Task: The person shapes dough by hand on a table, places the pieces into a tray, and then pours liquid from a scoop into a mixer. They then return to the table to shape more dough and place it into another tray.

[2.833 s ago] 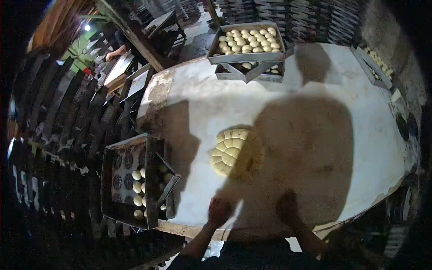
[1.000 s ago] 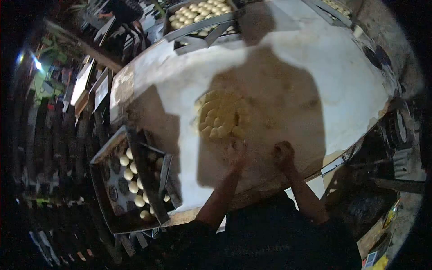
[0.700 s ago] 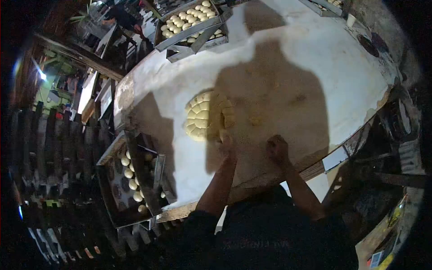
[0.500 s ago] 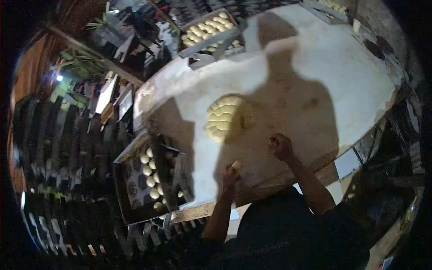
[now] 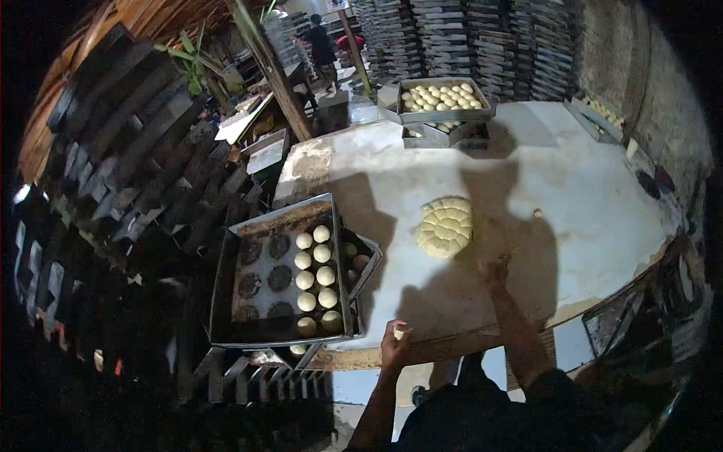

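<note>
My left hand (image 5: pixel 393 348) is closed on a small piece of dough (image 5: pixel 402 332) at the near edge of the table, just right of the tray. My right hand (image 5: pixel 494 273) is low over the tabletop in my own shadow, and its fingers are too dark to make out. Beyond it and to the left lies a round slab of dough (image 5: pixel 444 227), scored into several segments. A small lump of dough (image 5: pixel 538 214) sits alone further right. Round dough balls (image 5: pixel 305 280) stand in two columns on the right side of a metal tray (image 5: pixel 279 340).
More trays of dough balls (image 5: pixel 444 98) are stacked at the table's (image 5: pixel 595 181) far edge, and another tray (image 5: pixel 595 120) is at the far right. Dark stacked trays (image 5: pixel 128 151) fill the left. A wooden post (image 5: pixel 271 68) rises behind the table. A person (image 5: pixel 320 49) stands in the background.
My view has turned and levelled, so the table and trays appear tilted differently. My left hand still holds dough and is now nearer the table edge. The tray beside it shows more fully.
</note>
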Demonstrator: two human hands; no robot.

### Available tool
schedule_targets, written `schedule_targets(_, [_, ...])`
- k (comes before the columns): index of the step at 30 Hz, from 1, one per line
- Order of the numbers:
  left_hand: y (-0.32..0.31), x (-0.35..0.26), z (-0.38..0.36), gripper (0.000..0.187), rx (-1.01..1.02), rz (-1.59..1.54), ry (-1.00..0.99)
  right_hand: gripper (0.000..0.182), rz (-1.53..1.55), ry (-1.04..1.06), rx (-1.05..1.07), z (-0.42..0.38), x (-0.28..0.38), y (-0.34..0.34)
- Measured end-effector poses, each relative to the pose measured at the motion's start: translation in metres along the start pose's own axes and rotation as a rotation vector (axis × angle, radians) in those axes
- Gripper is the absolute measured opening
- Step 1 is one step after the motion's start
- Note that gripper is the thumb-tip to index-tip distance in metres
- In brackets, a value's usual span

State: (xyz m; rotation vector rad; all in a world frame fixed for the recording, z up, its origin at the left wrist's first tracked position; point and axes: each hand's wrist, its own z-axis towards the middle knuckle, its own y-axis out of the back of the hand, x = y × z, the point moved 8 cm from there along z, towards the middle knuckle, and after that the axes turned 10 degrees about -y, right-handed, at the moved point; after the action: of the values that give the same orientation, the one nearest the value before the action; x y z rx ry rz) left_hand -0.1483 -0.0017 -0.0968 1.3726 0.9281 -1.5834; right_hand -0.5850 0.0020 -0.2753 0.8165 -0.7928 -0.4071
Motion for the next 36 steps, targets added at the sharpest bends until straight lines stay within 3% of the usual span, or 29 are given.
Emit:
schedule_targets(2, [-0.009,0.007,0.008,0.016,0.078,0.278,0.036,0.056,0.274,-0.174,0.245,-0.032,0.007,0.073])
schedule_targets(4, [-0.017,0.008,0.014,0.015,-0.002,0.320,-0.001,0.055,0.281,-0.186,0.275,-0.038,-0.007,0.127])
schedule_targets(7, [-0.017,0.015,0.022,0.024,-0.078,0.445,-0.088,0.054,0.207,-0.149,0.137,-0.021,-0.082,0.158])
schedule_targets(9, [-0.015,0.058,0.026,0.026,0.104,0.741,-0.242,0.054,0.058,0.100,-0.094,-0.024,-0.136,0.158])
schedule_targets(11, [-0.023,0.102,0.033,0.027,0.466,1.225,-0.443,0.026,-0.208,0.475,0.045,-0.034,-0.088,0.190])
schedule_targets(12, [-0.020,0.117,0.044,0.028,0.590,1.377,-0.492,0.026,-0.243,0.496,0.199,-0.025,-0.074,0.200])
schedule_targets(13, [-0.019,0.081,0.050,0.032,0.632,1.405,-0.510,0.027,-0.274,0.509,0.359,-0.013,-0.044,0.223])
schedule_targets(14, [-0.013,0.025,0.079,0.030,0.399,1.519,-0.360,0.027,-0.300,0.514,0.518,-0.002,-0.015,0.247])
schedule_targets(16, [-0.019,0.008,0.113,0.026,0.052,1.218,-0.616,0.029,-0.360,0.390,0.533,0.045,-0.009,0.224])
schedule_targets(18, [-0.048,0.047,0.144,0.026,0.005,0.953,-0.441,0.026,-0.152,0.359,0.342,0.067,-0.003,0.196])
schedule_targets(19, [-0.067,0.064,0.147,0.027,-0.017,0.821,-0.348,0.023,0.085,0.378,0.145,0.064,0.004,0.188])
schedule_targets(21, [-0.119,0.072,0.136,0.031,0.182,0.941,-0.050,0.026,0.243,-0.101,0.809,0.033,0.013,0.147])
schedule_targets(22, [-0.142,0.060,0.115,0.030,0.305,0.999,-0.137,0.030,0.066,0.129,0.674,-0.003,-0.004,0.130])
schedule_targets(24, [-0.169,0.036,0.065,0.029,0.608,1.093,-0.334,0.037,-0.062,0.339,0.674,-0.051,-0.025,0.138])
schedule_targets(25, [-0.165,0.035,0.052,0.029,0.701,1.129,-0.323,0.041,-0.014,0.326,0.819,-0.057,-0.033,0.161])
schedule_targets(26, [-0.149,0.045,0.045,0.028,0.742,1.173,-0.344,0.041,-0.008,0.347,0.715,-0.043,-0.051,0.163])
schedule_targets(28, [-0.068,0.084,0.069,0.026,0.553,1.294,-0.150,0.042,0.006,0.379,0.514,-0.023,-0.113,0.151])
schedule_targets(30, [-0.012,0.089,0.115,0.025,0.273,1.352,0.161,0.043,0.075,0.291,0.534,0.043,-0.074,0.161])
schedule_targets(32, [-0.050,0.045,0.157,0.024,0.010,1.388,-0.601,0.045,0.099,0.200,0.576,0.081,-0.023,0.152])
schedule_targets(34, [-0.048,0.115,0.174,0.024,-0.066,1.050,-0.121,0.046,0.089,0.164,0.607,0.074,0.004,0.141])
schedule_targets(36, [-0.120,0.031,0.163,0.020,0.021,1.027,-0.047,0.048,0.144,0.243,0.558,0.040,0.010,0.145])
